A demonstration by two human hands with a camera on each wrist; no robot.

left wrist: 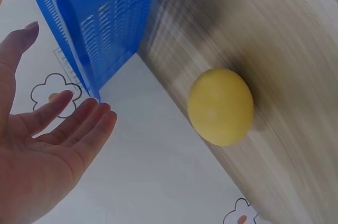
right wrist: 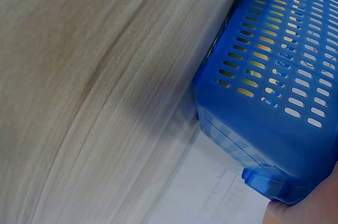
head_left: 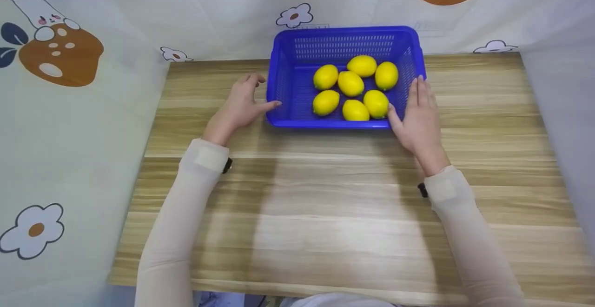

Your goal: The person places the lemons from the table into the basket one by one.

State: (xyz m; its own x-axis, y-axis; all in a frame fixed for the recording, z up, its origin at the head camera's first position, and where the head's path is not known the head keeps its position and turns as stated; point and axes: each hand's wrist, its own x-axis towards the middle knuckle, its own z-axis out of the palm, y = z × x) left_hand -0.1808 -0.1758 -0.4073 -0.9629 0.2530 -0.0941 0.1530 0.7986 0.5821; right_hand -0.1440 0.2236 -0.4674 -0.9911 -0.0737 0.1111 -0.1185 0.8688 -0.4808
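Note:
A blue plastic basket [head_left: 320, 124] with slotted walls stands at the back of the wooden table. Several yellow lemons [head_left: 351, 83] lie loose inside it. At its left side is my left hand [head_left: 241, 104], thumb extended over the rim and fingers spread behind; its palm shows bare in the left wrist view. My right hand [head_left: 422, 121] rests along the right rim, fingers straight and thumb over the front corner. In the left wrist view one more lemon [left wrist: 222, 106] sits on the table outside the basket; the head view does not show it.
Behind the table [head_left: 325, 232] hangs a pale sheet [head_left: 223, 14] printed with flowers and strawberries, close to the basket's back wall. More pale sheeting [head_left: 562, 74] borders the right side. The table's front edge runs near the person's body.

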